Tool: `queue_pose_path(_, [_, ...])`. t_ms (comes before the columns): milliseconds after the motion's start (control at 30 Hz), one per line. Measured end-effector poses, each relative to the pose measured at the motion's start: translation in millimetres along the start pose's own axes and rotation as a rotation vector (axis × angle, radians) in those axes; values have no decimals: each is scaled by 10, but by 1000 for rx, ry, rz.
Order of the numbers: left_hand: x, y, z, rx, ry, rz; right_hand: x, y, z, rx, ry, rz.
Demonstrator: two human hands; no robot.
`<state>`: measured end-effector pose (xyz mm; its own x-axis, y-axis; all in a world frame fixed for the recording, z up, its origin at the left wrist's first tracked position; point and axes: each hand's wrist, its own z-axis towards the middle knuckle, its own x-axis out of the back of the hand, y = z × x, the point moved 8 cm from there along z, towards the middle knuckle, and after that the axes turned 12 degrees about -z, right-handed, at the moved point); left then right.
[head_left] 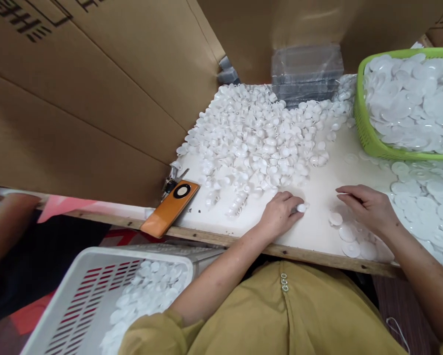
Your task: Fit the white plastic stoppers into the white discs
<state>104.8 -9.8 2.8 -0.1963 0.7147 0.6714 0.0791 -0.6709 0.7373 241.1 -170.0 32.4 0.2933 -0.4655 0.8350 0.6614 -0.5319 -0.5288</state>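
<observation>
My left hand (280, 215) rests at the table's front part, its fingers closed on a small white cup-shaped piece (301, 208). To its right, my right hand (373, 207) is raised over the table with thumb and forefinger pinched together. A thin white edge shows at those fingertips, probably a disc seen side-on. Below that hand lie several loose flat white discs (350, 248). Beyond my left hand spreads a large heap of small white cup-shaped pieces (258, 138), some with little handles.
A green basket (362, 118) full of white discs stands at the right, with more discs (432, 207) before it. Grey plastic-wrapped blocks (306, 74) sit behind the heap. Cardboard (95, 108) walls the left. An orange phone (169, 209) overhangs the edge above a white crate (92, 256). Another person's arm (10, 227) shows left.
</observation>
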Motion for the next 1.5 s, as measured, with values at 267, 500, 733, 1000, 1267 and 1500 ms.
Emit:
queue_pose_path(267, [80,-75,-61,78,46,-30,-439,-518,177,24,-397,228])
queue_pose_path(500, [96,-105,-39,86,24,-58,-958,-656,308,-114,-603,325])
queue_pose_path(733, [112,-106,-55,124,41,-81,-1039,-607,346,-169,-707,188])
queue_pose_path(1000, [187,-117,-69,189,-6,-196,-1040,-623,356,-223,-766,118])
queue_pose_path(1267, [179,-199,-1,334,-91,-188,-1106,-619,355,-264,-862,210])
queue_pose_path(1500, [118,-124,52,298,-156,-126,-1094,-671,337,-199,-824,179])
